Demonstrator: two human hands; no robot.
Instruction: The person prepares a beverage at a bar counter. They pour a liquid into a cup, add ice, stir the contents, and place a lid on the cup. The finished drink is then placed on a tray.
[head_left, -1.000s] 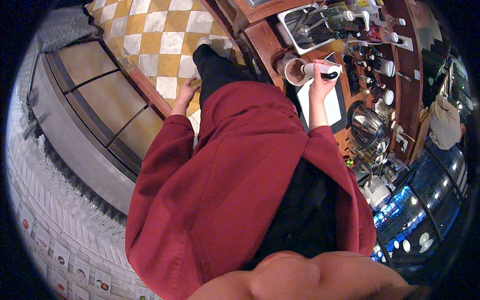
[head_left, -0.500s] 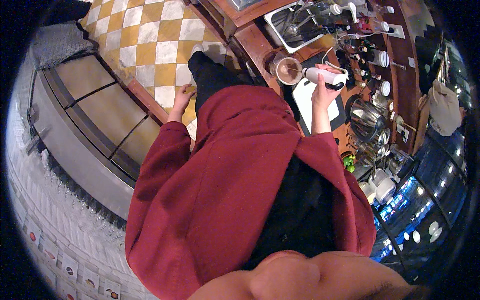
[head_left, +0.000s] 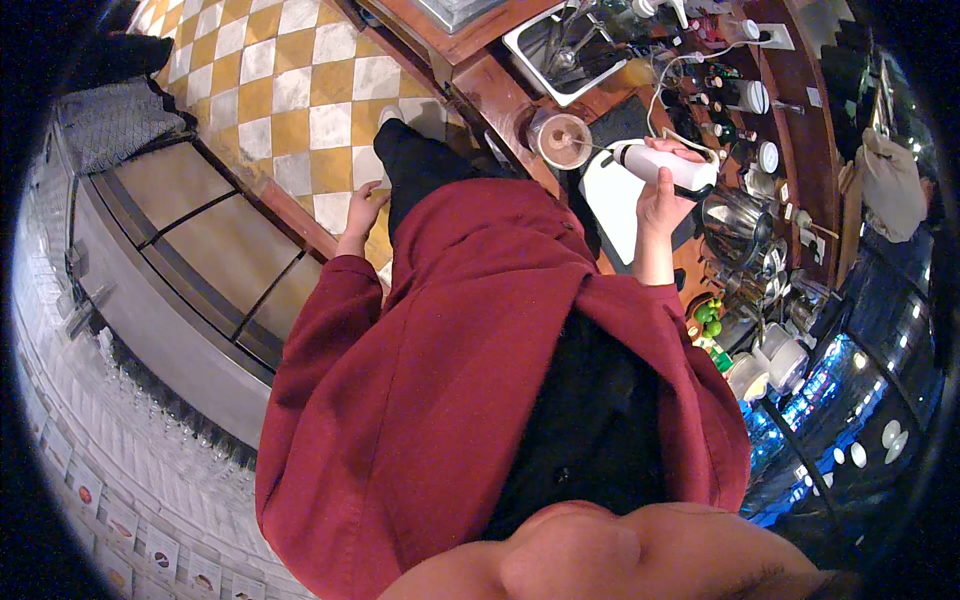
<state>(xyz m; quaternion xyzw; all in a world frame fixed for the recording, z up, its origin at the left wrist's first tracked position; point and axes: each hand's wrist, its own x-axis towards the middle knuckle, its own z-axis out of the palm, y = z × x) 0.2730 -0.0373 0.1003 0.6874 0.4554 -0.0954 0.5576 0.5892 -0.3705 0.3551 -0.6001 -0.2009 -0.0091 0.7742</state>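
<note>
On my feed the wooden counter [head_left: 497, 88] has slid leftward since the earlier frames, the white board [head_left: 612, 214] along with it. Beside and partly over that board I see the white handheld mixer [head_left: 648, 163], its nose now back from the clear container [head_left: 541, 134]; a second ago it overlapped the rim. The right hand [head_left: 658, 208] is wrapped around the mixer's body, thumb across the near side. From that grip, the container stands to the left, past the nose, with brown contents [head_left: 562, 147]. The left hand [head_left: 364, 208] hangs beside the leg, fingers loosely parted. A thin rod [head_left: 597, 147] bridges nose and container; I can't tell how deep its tip sits.
</note>
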